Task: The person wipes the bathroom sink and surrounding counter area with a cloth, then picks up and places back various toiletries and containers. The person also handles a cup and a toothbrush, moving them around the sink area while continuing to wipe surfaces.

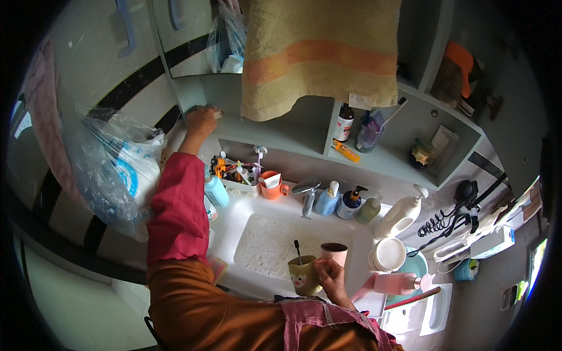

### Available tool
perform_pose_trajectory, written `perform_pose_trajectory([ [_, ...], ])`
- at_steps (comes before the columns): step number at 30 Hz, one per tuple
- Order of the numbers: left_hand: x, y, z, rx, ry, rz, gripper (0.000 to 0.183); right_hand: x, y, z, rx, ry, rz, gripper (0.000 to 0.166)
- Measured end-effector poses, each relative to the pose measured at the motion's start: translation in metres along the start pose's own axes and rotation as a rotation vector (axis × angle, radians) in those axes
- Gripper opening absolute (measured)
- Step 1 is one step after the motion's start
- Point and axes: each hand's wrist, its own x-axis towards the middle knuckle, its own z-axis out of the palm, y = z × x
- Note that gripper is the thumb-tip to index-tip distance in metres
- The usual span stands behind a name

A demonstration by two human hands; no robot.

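Note:
My left hand [202, 123] reaches into the left end of a grey wall cabinet's shelf [268, 131]. Its fingers are closed around a small pale thing [217, 111], too hidden to name. Low over the front of the white washbasin [228, 232], my right hand [332, 278] grips an olive-green mug [304, 281] with a chick's face on it. A dark-handled stick, perhaps a spoon, [298, 251] stands in this mug. Beside it a pink cup [334, 252] is tilted against the same hand; whether the fingers hold it too is unclear. Foamy water [268, 245] fills the basin.
A yellow towel [320, 52] hangs over the cabinet. Along the basin's back stand an orange mug [273, 188], a faucet [308, 199] and several pump bottles [350, 203]. Plastic bags [131, 171] hang at left. A white tub [388, 254] and a pink bottle [397, 283] are at right.

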Motion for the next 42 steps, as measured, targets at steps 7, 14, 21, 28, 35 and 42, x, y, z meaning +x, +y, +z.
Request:
perform_pose_trajectory([
  [7,0.005,0.025,-0.006,0.022,-0.055,-0.097,0.025,0.0,0.008,0.006,0.034,-0.065,0.02,0.012],
  [14,-0.019,0.123,0.006,-0.338,0.089,0.202,0.024,0.007,0.006,0.021,0.126,-0.203,0.022,0.01],
  [21,-0.058,0.201,-0.036,-0.569,-0.03,0.57,0.014,0.002,0.004,0.022,0.102,-0.182,0.004,0.01],
  [28,0.0,0.083,0.036,-0.349,0.275,0.368,0.026,0.01,0.009,-0.001,0.071,0.015,-0.019,0.011],
  [35,-0.056,0.182,-0.036,-0.295,-0.019,0.389,0.015,0.009,0.012,0.008,0.132,0.019,0.025,0.012],
  [42,-0.03,0.091,0.027,-0.517,-0.001,0.339,0.017,0.001,0.004,0.009,0.088,-0.173,0.125,0.012],
])
